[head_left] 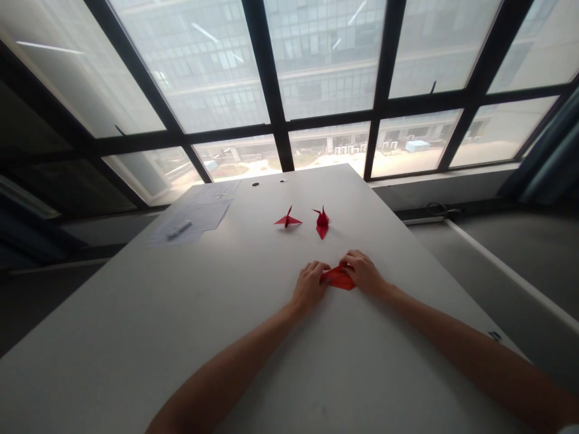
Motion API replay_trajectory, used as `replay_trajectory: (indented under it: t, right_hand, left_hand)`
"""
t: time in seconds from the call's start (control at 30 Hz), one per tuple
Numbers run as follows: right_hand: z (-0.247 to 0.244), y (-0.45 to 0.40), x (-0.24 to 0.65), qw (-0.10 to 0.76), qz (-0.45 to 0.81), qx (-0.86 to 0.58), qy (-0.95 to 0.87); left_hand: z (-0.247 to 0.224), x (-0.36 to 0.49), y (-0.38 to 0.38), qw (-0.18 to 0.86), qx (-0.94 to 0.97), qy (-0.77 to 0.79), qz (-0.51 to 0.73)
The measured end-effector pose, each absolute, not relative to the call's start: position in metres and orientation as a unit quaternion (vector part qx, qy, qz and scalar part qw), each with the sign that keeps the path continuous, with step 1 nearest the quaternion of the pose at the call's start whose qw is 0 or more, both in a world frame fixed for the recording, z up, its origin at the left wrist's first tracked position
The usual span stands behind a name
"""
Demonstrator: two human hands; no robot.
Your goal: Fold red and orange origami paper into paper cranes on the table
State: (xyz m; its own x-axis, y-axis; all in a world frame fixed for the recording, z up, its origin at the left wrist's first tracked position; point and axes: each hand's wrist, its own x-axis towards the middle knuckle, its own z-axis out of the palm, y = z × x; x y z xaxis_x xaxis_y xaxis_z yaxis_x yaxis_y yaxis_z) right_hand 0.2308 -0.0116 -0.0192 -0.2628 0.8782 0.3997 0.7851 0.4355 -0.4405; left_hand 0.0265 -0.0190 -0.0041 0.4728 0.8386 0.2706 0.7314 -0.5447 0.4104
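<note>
White laminate tabletop (136,337) runs out toward a large black-framed window (325,60), with a multi-storey building and paved yard outside.

Red folded paper piece (338,278) lies on the table between both hands, near the table's right side. Its exact fold shape is partly hidden by the fingers. Left hand (310,284): fingers curled and closed down on the paper's left end. Right hand (362,272): fingers curled over the paper's upper right side, with the tips on top. Neither hand is spread open. Both bare forearms (470,349) come in from the bottom of the view.

Two red origami cranes sit between the hands and the far table edge, near each other but not touching. Left one, (287,220), has wings spread; right one, (321,222), stands with its tail end pointing toward the hands. Both are well apart from the fingers.

Further left, white printed paper sheets (194,217) lie near the far edge, with a dark pen (180,229) on top. Two small round holes (256,184) mark the tabletop near the far end. Dark coiled cable (441,209) sits beyond the table's right side, below the window. Dark blue curtain (547,144) hangs at far right.
</note>
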Motion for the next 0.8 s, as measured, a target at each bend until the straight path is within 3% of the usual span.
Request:
replay_trajectory:
  t: [0.17,0.43,0.8]
  right_hand:
    - [-0.013,-0.015,0.236,0.288,0.047,-0.488,-0.823]
    - [0.016,-0.045,0.238,0.173,0.001,-0.447,-0.878]
    - [-0.005,-0.054,0.223,0.199,-0.038,-0.517,-0.832]
  left_hand:
    - [-0.007,0.024,-0.020,0.103,0.840,0.484,0.221]
    - [0.000,0.024,-0.026,0.037,0.870,0.465,0.161]
    - [-0.010,0.024,-0.037,0.023,0.925,0.374,0.061]
